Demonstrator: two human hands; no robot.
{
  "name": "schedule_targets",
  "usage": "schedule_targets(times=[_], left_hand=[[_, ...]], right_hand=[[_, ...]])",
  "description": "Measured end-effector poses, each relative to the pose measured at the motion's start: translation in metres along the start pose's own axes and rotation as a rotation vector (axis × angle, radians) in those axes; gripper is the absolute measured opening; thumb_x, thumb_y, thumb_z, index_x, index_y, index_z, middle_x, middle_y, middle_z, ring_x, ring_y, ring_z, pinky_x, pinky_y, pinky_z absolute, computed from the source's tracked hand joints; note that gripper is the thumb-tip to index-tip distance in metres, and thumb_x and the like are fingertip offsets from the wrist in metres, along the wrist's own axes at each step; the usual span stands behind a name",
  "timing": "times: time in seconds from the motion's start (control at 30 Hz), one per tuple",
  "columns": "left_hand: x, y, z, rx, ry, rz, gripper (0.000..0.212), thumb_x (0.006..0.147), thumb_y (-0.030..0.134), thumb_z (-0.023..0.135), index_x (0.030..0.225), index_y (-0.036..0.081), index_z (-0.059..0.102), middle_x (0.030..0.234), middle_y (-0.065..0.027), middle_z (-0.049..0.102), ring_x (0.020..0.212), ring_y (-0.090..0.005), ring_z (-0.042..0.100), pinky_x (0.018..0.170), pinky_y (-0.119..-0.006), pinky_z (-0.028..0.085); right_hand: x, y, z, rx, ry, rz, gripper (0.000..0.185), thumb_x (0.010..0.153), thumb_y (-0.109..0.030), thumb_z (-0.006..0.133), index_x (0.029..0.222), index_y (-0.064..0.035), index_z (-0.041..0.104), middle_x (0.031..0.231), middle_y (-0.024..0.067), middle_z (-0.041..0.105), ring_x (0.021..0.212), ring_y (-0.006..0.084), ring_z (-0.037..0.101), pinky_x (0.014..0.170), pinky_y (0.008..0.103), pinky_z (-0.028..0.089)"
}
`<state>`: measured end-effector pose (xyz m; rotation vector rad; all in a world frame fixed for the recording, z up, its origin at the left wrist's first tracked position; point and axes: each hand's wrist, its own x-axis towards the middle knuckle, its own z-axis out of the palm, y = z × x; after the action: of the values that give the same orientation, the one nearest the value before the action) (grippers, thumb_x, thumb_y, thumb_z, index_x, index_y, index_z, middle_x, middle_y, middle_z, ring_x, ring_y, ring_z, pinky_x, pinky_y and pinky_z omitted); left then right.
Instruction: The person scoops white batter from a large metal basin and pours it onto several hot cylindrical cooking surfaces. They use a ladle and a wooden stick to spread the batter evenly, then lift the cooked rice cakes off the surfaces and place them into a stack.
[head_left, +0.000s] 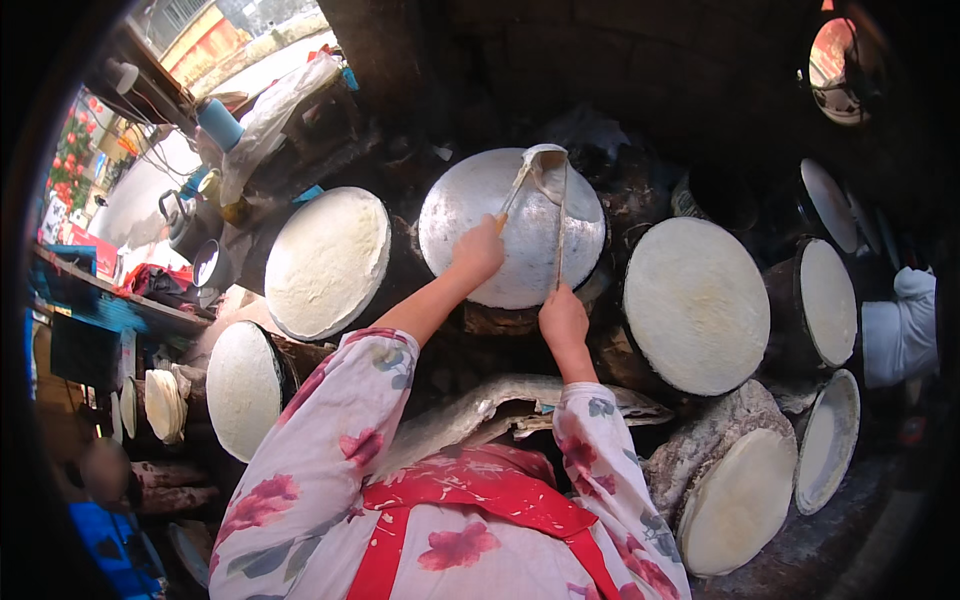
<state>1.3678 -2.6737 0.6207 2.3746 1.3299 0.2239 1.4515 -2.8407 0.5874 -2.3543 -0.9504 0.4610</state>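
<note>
My left hand (478, 249) grips the pale wooden handle of a batter-coated ladle or scoop (546, 159); its exact kind is unclear. From my right hand (564, 319) a thin stick (560, 247) runs up to the coated scoop. Both tools lie over a round, silvery metal griddle (465, 187), whose surface is mostly bare, with a greyish patch at its right. On either side, a round pan (330, 262) at left and another pan (697, 307) at right are each covered by a pale, flat layer, apparently batter or flatbread.
Stacked pale flatbreads (739, 502) rest at lower right beside a batter-smeared basin (829, 442). More coated pans (244, 390) stand at left and far right. A kettle (178, 221) sits at upper left. A person's pale garment (900, 330) shows at the right edge.
</note>
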Motion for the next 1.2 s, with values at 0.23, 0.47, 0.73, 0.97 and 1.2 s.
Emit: schedule_targets(times=[0.23, 0.47, 0.73, 0.97, 1.2], left_hand=[[0.006, -0.021, -0.017, 0.011, 0.042, 0.006, 0.027, 0.083, 0.017, 0.058, 0.101, 0.002, 0.044, 0.083, -0.0222, 0.063, 0.083, -0.0409, 0.061, 0.073, -0.048, 0.046], [0.0, -0.042, -0.031, 0.025, 0.039, -0.104, 0.03, 0.083, 0.021, 0.059, 0.101, 0.002, 0.045, 0.084, -0.0228, 0.063, 0.083, -0.0408, 0.061, 0.074, -0.048, 0.047], [-0.016, -0.063, -0.036, 0.009, 0.042, -0.214, 0.038, 0.081, 0.025, 0.062, 0.108, 0.003, 0.046, 0.086, -0.0243, 0.063, 0.084, -0.0409, 0.061, 0.074, -0.049, 0.047], [-0.034, -0.053, -0.051, 0.003, 0.025, -0.259, 0.035, 0.082, 0.024, 0.062, 0.101, 0.001, 0.045, 0.089, -0.0248, 0.062, 0.087, -0.041, 0.06, 0.075, -0.048, 0.047], [-0.051, -0.056, -0.061, -0.035, -0.047, -0.335, 0.044, 0.082, 0.027, 0.062, 0.116, 0.003, 0.045, 0.098, -0.0237, 0.062, 0.093, -0.0414, 0.058, 0.08, -0.048, 0.045]], right_hand=[[0.018, 0.003, 0.014, -0.074, -0.066, 0.012, 0.022, 0.086, -0.017, 0.046, 0.09, 0.0015, 0.056, 0.087, 0.0267, 0.063, 0.087, 0.0435, 0.06, 0.075, 0.0497, 0.047], [0.03, 0.011, -0.025, -0.077, -0.047, 0.0, 0.024, 0.086, -0.017, 0.045, 0.087, 0.0025, 0.058, 0.085, 0.0255, 0.063, 0.084, 0.0416, 0.061, 0.074, 0.0498, 0.048], [0.052, 0.0, -0.038, -0.139, -0.073, -0.129, 0.019, 0.083, -0.012, 0.044, 0.083, 0.001, 0.059, 0.081, 0.0261, 0.064, 0.079, 0.0401, 0.064, 0.071, 0.0483, 0.05], [0.059, -0.021, -0.025, -0.25, -0.201, -0.265, 0.021, 0.084, -0.012, 0.043, 0.086, 0.0007, 0.059, 0.085, 0.0239, 0.065, 0.084, 0.0407, 0.062, 0.073, 0.0478, 0.049], [0.074, -0.018, -0.007, -0.284, -0.236, -0.344, 0.021, 0.082, -0.009, 0.042, 0.089, 0.0017, 0.059, 0.084, 0.0253, 0.064, 0.083, 0.0413, 0.063, 0.076, 0.048, 0.049]])
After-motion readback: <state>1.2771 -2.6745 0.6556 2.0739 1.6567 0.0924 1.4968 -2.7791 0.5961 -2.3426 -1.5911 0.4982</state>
